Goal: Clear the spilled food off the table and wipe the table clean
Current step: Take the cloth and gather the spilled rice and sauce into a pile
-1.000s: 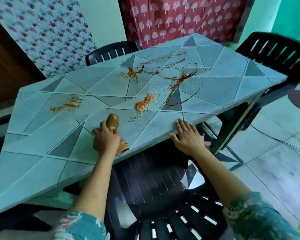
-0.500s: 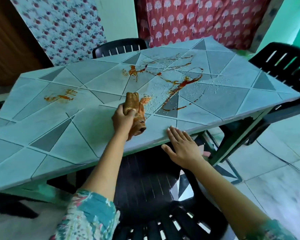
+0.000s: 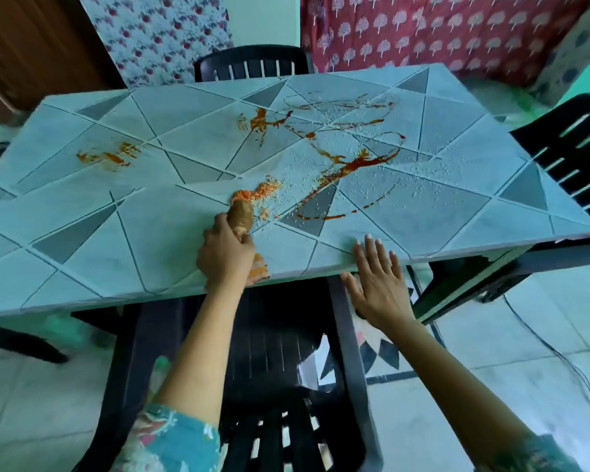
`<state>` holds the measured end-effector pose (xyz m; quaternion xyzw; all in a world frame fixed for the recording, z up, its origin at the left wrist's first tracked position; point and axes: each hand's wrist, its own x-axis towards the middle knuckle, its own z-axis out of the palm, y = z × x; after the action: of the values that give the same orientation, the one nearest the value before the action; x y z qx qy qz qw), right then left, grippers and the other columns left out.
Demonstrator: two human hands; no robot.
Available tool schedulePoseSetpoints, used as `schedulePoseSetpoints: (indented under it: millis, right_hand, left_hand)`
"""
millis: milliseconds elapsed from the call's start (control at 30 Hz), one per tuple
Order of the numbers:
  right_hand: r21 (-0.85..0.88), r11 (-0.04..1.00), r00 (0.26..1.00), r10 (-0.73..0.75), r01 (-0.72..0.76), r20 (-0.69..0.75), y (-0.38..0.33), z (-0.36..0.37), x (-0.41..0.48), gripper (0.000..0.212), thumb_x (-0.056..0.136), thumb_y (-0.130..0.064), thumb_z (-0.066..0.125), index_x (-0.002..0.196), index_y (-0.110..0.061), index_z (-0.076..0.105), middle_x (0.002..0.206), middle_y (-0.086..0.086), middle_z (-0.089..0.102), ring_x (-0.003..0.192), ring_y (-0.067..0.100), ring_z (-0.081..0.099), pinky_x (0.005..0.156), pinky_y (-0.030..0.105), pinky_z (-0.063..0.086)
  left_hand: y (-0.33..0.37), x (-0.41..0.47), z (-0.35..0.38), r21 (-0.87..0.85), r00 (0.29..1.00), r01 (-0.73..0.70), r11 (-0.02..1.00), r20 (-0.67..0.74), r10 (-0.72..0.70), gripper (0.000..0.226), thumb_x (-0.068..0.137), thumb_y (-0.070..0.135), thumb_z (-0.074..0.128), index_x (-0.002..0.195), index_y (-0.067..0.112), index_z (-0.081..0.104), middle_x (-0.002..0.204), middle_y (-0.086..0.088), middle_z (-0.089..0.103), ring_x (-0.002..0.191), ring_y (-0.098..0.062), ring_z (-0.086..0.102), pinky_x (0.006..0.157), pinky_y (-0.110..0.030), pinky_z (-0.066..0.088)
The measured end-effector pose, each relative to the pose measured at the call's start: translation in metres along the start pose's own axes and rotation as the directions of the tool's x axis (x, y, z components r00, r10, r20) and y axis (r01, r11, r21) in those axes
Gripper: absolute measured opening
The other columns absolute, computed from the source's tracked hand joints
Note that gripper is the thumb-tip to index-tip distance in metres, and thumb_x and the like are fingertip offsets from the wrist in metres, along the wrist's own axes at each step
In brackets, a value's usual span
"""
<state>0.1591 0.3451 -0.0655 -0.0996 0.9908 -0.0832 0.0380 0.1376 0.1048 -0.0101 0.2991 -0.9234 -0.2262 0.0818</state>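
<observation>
Spilled food (image 3: 264, 191) covers the middle and far right of the table (image 3: 82, 233). There is an orange crumbly heap near the centre. Dark red sauce streaks (image 3: 358, 165) loop toward the far right corner, with white rice grains (image 3: 406, 185) scattered around them. A separate orange smear (image 3: 109, 156) sits toward the far left.

The left hand (image 3: 225, 257) is clenched around a rolled brown cloth (image 3: 242, 216). The front end of the cloth touches the near side of the orange heap. The right hand (image 3: 378, 287) is relaxed and flat with straight fingers. Its fingertips rest on the near edge of the table, and its palm hangs off the edge.

The step in hand looks like gathering the loose food with the cloth. Most of the mess remains, so the task seems to be at an early stage. The next move probably calls for reaching the cloth past the heap and dragging it back toward the near edge. The right hand is placed where it could catch what comes over. The sauce will likely need firmer wiping afterward.

Only a few grains lie between the heap and the near edge, so the dragging path is short. A dark near chair (image 3: 269, 352) is tucked directly below that edge, and crumbs pushed off uncaught would land on its seat. Another chair (image 3: 252, 63) stands at the far edge and a third chair (image 3: 576, 148) at the right edge. The left half of the table offers the most room for sweeping.
</observation>
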Motion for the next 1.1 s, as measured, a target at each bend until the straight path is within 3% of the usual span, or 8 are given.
schedulePoseSetpoints:
  millis: [200, 300, 400, 533, 633, 767, 1000, 1100]
  right_hand:
    - [0.036, 0.991, 0.991, -0.131, 0.130, 0.016, 0.025, 0.001, 0.004, 0.090, 0.071, -0.068, -0.029, 0.146, -0.023, -0.012, 0.156, 0.000, -0.013, 0.139, 0.012, -0.020, 0.110, 0.027, -0.020]
    - [0.065, 0.972, 0.972, -0.230, 0.228, 0.039, 0.038, -0.006, 0.008, 0.102, 0.064, -0.070, -0.034, 0.149, -0.021, -0.005, 0.157, -0.001, -0.010, 0.137, 0.008, -0.021, 0.110, 0.027, -0.018]
    - [0.068, 0.947, 0.947, -0.317, 0.313, 0.057, 0.062, -0.017, 0.016, 0.112, 0.057, -0.071, -0.039, 0.150, -0.018, -0.003, 0.157, -0.002, -0.009, 0.133, 0.005, -0.022, 0.108, 0.026, -0.019]
    - [0.046, 0.920, 0.920, -0.391, 0.389, 0.036, 0.102, -0.019, 0.033, 0.101, 0.066, -0.070, -0.033, 0.146, -0.015, -0.007, 0.150, -0.003, -0.015, 0.137, 0.011, -0.019, 0.107, 0.023, -0.024]
    - [-0.010, 0.887, 0.885, -0.459, 0.461, 0.071, 0.119, -0.016, 0.040, 0.077, 0.089, -0.063, -0.008, 0.146, -0.013, 0.005, 0.154, 0.002, 0.003, 0.144, 0.022, 0.007, 0.113, 0.028, -0.012]
    - [-0.042, 0.876, 0.877, -0.479, 0.480, 0.037, 0.121, -0.012, 0.043, 0.068, 0.097, -0.056, 0.013, 0.145, -0.008, 0.024, 0.151, 0.007, 0.025, 0.139, 0.024, 0.026, 0.111, 0.036, 0.011]
    - [-0.044, 0.836, 0.838, -0.546, 0.546, 0.021, 0.123, -0.022, 0.055, 0.071, 0.097, -0.055, 0.012, 0.142, -0.006, 0.036, 0.148, 0.010, 0.034, 0.138, 0.021, 0.026, 0.113, 0.029, 0.005]
    - [-0.039, 0.859, 0.860, -0.510, 0.511, 0.023, 0.123, -0.025, 0.069, 0.071, 0.098, -0.054, 0.011, 0.141, -0.005, 0.038, 0.147, 0.010, 0.037, 0.137, 0.021, 0.028, 0.113, 0.030, 0.007]
  left_hand:
    - [0.062, -0.023, 0.029, -0.218, 0.978, -0.109, 0.970, 0.149, 0.144, 0.044, 0.084, 0.029, 0.060, 0.127, 0.026, 0.051, 0.113, -0.010, 0.065, 0.101, -0.032, 0.061, 0.081, -0.036, 0.048]
    - [0.052, -0.023, 0.005, -0.370, 0.998, -0.065, 0.927, -0.007, 0.067, 0.037, 0.081, 0.023, 0.066, 0.118, 0.018, 0.060, 0.105, -0.011, 0.069, 0.096, -0.030, 0.063, 0.078, -0.033, 0.047]
    - [0.024, -0.014, -0.016, -0.277, 0.983, 0.029, 0.960, -0.167, -0.077, 0.037, 0.081, 0.021, 0.066, 0.117, 0.014, 0.060, 0.107, -0.016, 0.067, 0.098, -0.035, 0.060, 0.078, -0.036, 0.045]
    - [0.003, -0.013, 0.001, -0.137, 0.966, 0.178, 0.974, -0.166, -0.200, 0.042, 0.079, 0.021, 0.064, 0.120, 0.012, 0.057, 0.111, -0.023, 0.061, 0.104, -0.041, 0.054, 0.084, -0.044, 0.045]
    - [0.008, -0.019, 0.029, 0.025, 0.987, 0.103, 0.994, -0.124, -0.099, 0.058, 0.080, 0.022, 0.064, 0.135, 0.018, 0.047, 0.129, -0.020, 0.049, 0.115, -0.040, 0.048, 0.089, -0.048, 0.044]
    - [0.022, -0.022, 0.047, 0.171, 0.989, 0.088, 0.981, -0.129, -0.066, 0.064, 0.085, 0.022, 0.058, 0.144, 0.018, 0.035, 0.142, -0.018, 0.042, 0.116, -0.042, 0.050, 0.086, -0.048, 0.043]
    - [0.096, -0.055, 0.077, 0.176, 0.997, 0.057, 0.983, -0.053, -0.048, 0.060, 0.090, 0.028, 0.051, 0.146, 0.028, 0.029, 0.138, -0.015, 0.049, 0.105, -0.039, 0.057, 0.082, -0.045, 0.047]
    - [0.131, -0.066, 0.090, 0.033, 0.999, -0.038, 0.999, 0.019, 0.038, 0.058, 0.091, 0.023, 0.054, 0.145, 0.027, 0.033, 0.136, -0.011, 0.053, 0.109, -0.035, 0.057, 0.087, -0.040, 0.045]
